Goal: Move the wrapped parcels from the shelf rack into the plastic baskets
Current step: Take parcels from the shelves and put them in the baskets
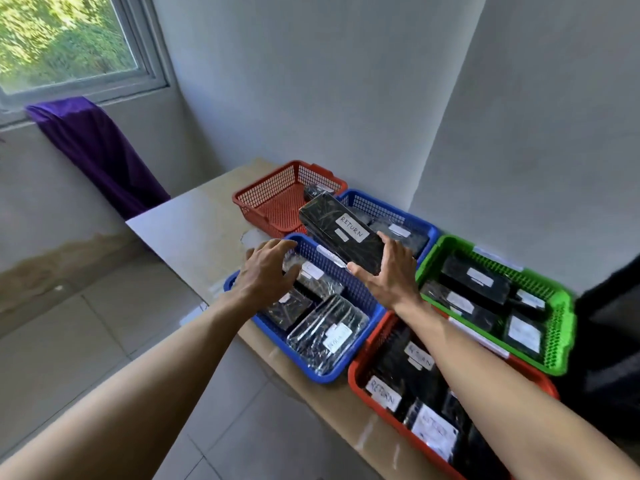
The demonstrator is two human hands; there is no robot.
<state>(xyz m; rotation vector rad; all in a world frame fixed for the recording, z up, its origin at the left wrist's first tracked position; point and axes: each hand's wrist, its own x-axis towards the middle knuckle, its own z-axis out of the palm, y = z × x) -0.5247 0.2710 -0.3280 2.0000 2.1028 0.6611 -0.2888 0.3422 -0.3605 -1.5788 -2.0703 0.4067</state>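
My right hand [389,277] grips the near end of a long black wrapped parcel [341,232] with a white "RETURN" label, held tilted in the air above the baskets. My left hand [266,268] hovers with fingers spread over the far rim of the near blue basket [242,289], which holds several black wrapped parcels [329,336]. Beyond stand a far red basket [266,206] with one parcel at its back and a far blue basket [427,230]. A green basket [562,327] and a near red basket [360,375] hold more labelled parcels. The shelf rack is out of view.
The baskets crowd a beige table [197,230] set against a white wall corner. A purple cloth [100,150] hangs below the window at left. Tiled floor lies left of the table. Something dark [609,337] stands at the right edge.
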